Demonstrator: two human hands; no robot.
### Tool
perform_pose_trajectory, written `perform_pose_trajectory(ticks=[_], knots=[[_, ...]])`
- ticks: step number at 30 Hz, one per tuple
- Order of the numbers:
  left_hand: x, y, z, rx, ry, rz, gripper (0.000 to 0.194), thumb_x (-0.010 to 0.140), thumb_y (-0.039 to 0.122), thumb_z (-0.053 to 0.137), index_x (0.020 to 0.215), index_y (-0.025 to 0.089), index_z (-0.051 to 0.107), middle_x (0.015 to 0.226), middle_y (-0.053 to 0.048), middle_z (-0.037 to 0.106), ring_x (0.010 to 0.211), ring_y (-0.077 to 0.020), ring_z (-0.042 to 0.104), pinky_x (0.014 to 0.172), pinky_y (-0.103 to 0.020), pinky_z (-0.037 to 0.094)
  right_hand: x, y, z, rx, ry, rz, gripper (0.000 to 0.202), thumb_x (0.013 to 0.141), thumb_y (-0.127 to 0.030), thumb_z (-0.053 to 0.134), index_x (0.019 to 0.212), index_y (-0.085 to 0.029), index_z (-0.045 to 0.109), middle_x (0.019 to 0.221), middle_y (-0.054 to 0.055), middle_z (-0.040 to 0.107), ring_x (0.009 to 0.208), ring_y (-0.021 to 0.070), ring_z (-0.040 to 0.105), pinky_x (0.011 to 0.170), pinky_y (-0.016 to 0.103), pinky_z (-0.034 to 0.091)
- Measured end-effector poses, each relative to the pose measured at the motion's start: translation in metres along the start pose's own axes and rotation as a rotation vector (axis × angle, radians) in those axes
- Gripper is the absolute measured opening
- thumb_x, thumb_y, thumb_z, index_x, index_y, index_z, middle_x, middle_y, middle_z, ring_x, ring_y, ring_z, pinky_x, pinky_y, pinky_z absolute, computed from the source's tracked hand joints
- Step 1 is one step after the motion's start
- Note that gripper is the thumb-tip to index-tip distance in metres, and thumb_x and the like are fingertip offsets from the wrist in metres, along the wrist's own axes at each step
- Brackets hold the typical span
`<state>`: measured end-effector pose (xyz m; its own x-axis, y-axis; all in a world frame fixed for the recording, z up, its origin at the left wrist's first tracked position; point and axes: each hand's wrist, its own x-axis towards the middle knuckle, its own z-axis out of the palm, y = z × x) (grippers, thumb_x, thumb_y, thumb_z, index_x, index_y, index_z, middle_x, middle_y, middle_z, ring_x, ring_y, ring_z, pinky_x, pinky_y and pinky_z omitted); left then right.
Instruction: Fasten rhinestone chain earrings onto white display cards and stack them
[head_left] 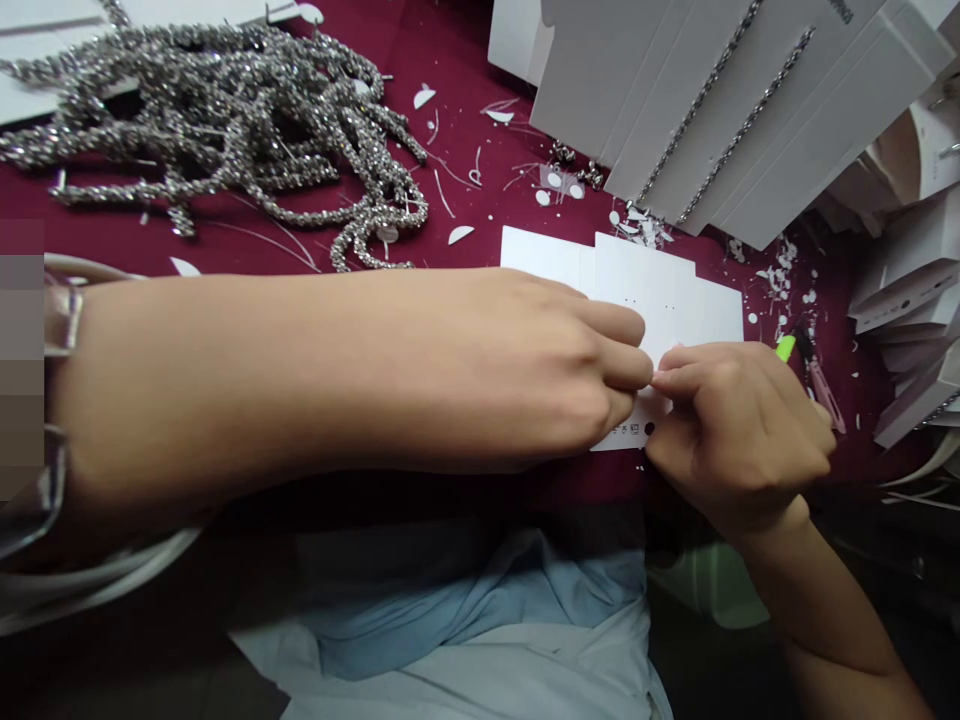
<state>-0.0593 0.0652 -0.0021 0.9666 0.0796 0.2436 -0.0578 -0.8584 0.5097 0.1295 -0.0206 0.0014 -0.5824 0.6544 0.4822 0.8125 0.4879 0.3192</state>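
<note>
A flat white die-cut card (709, 300) with small paired holes and printed symbols near its lower edge lies on the dark red cloth. My left hand (555, 370) reaches in from the left over this card, its fingers curled and their tips hidden. Close by on the card's right side is my right hand (742, 430), thumb and forefinger pinched together. The fingertips of both hands meet over the card. Whatever lies between them is too small or too hidden to make out.
A tangled heap of sparkling silver beaded strands (225, 120) lies at the upper left. White cards holding bead strands (720, 110) stand at the upper right, with more folded cards (915, 270) at the right edge. Paper scraps, clear threads and a pink cutter (825, 395) are scattered about.
</note>
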Motion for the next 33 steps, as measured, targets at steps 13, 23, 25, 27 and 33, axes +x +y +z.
perform_pose_trajectory(ticks=[13,23,25,27,33], knots=[[-0.002,0.001,-0.002,0.091,-0.06,0.07,0.041,0.091,0.008,0.02,0.095,0.011,0.061,0.112,-0.008,0.058,0.109,-0.0204,0.047,0.103,-0.035,0.033,-0.001,0.0,-0.002,0.158,-0.101,0.171,0.026,0.068,0.005,0.046,0.072,-0.021,0.043,0.058,0.001,0.056,0.061,0.0157,0.055,0.053,0.029,0.041],[-0.001,0.0,-0.002,0.151,-0.05,0.118,0.04,0.09,0.009,0.021,0.093,0.01,0.061,0.108,-0.009,0.059,0.104,-0.0227,0.049,0.098,-0.038,0.037,-0.004,0.0,-0.003,0.133,-0.115,0.125,0.027,0.068,0.004,0.047,0.075,-0.022,0.042,0.061,0.002,0.055,0.064,0.0175,0.055,0.053,0.03,0.039],[-0.002,-0.001,-0.002,0.09,-0.075,0.085,0.041,0.09,0.011,0.02,0.096,0.012,0.061,0.11,-0.008,0.058,0.109,-0.0223,0.047,0.101,-0.037,0.034,-0.003,0.0,-0.003,0.135,-0.118,0.129,0.027,0.068,0.004,0.047,0.075,-0.022,0.042,0.06,0.002,0.055,0.063,0.0174,0.055,0.053,0.03,0.04],[-0.002,-0.001,-0.002,0.002,-0.094,0.055,0.041,0.09,0.011,0.021,0.097,0.013,0.061,0.112,-0.006,0.057,0.113,-0.0211,0.044,0.105,-0.036,0.029,-0.003,0.0,-0.003,0.128,-0.117,0.126,0.027,0.068,0.004,0.047,0.074,-0.022,0.042,0.06,0.002,0.055,0.063,0.0174,0.055,0.052,0.03,0.039],[-0.004,0.009,0.021,-0.165,0.172,-0.364,0.023,0.087,0.028,0.041,0.092,0.018,0.062,0.101,-0.005,0.06,0.108,-0.0204,0.047,0.101,-0.033,0.036,-0.003,0.001,-0.002,0.093,-0.085,0.089,0.026,0.066,0.003,0.048,0.072,-0.022,0.044,0.059,0.001,0.056,0.061,0.0169,0.056,0.049,0.03,0.039]])
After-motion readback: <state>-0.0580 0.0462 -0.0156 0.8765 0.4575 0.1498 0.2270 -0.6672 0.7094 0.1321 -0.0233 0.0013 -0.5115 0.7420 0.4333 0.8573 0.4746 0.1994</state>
